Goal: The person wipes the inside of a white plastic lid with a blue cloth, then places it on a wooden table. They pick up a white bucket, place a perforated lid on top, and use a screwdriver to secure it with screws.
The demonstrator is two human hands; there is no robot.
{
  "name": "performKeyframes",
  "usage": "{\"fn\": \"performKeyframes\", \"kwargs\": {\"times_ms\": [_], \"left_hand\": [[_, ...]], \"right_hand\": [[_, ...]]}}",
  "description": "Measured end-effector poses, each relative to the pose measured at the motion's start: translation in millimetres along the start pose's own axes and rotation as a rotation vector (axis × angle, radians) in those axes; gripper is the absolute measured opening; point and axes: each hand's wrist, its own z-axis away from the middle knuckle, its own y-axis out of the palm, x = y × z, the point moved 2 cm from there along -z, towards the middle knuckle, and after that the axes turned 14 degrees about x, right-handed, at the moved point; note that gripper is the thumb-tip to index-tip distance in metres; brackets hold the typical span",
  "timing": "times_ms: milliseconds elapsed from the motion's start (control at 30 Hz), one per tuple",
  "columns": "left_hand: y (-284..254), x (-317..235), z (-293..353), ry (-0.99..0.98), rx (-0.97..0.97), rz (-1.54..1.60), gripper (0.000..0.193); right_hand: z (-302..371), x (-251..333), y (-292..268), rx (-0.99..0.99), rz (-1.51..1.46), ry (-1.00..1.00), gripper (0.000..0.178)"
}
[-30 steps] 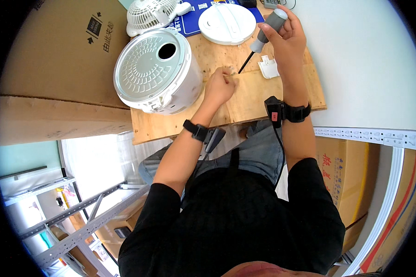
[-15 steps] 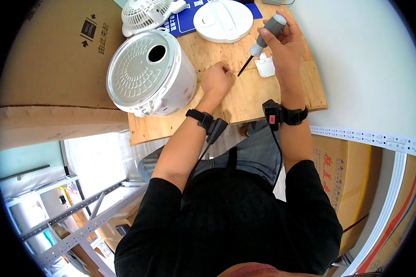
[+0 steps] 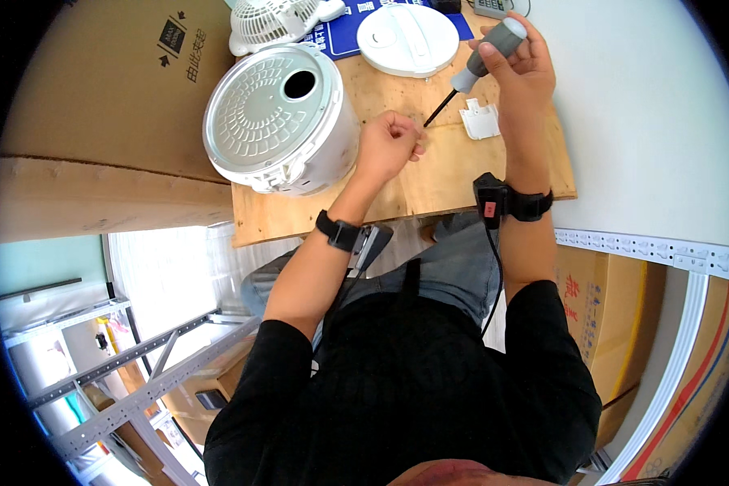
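My right hand [image 3: 526, 85] is wrapped round the grey handle of a screwdriver [image 3: 495, 53], whose dark shaft slants down to the left. Close to its tip, my left hand [image 3: 387, 147] has its fingers curled and pinched together. Whatever those fingers hold, if anything, is too small to make out. Left of that hand stands a white rice-cooker-like pot body [image 3: 332, 142], tilted, with a silver embossed plate [image 3: 247, 113] and a dark round hole on top. A small white plastic cover piece [image 3: 481, 121] lies beside my right wrist.
On the wooden table [image 3: 449, 182], a round white lid [image 3: 409, 50] rests on a blue printed sheet [image 3: 346, 39]. A white slatted plastic housing [image 3: 269, 23] sits at the far left, and a small grey device with buttons [image 3: 491, 7] at the back. Large cardboard [image 3: 97, 105] borders the left side.
My left hand has turned, its fingers lifting into a pinch beside the screwdriver tip. The right hand still grips the screwdriver. The whole view has shifted slightly.
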Motion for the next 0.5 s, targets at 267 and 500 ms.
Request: {"fn": "performKeyframes", "kwargs": {"times_ms": [267,500], "left_hand": [[-23.2,-56.0,100.5,0.187,0.167,-0.039,0.005],[-88.1,-110.1,139.3,0.249,-0.015,0.013,0.017]], "right_hand": [[-31.9,47.6,32.1,0.064,-0.282,-0.016,0.056],[-55.3,73.9,100.3,0.151,-0.342,-0.021,0.044]]}}
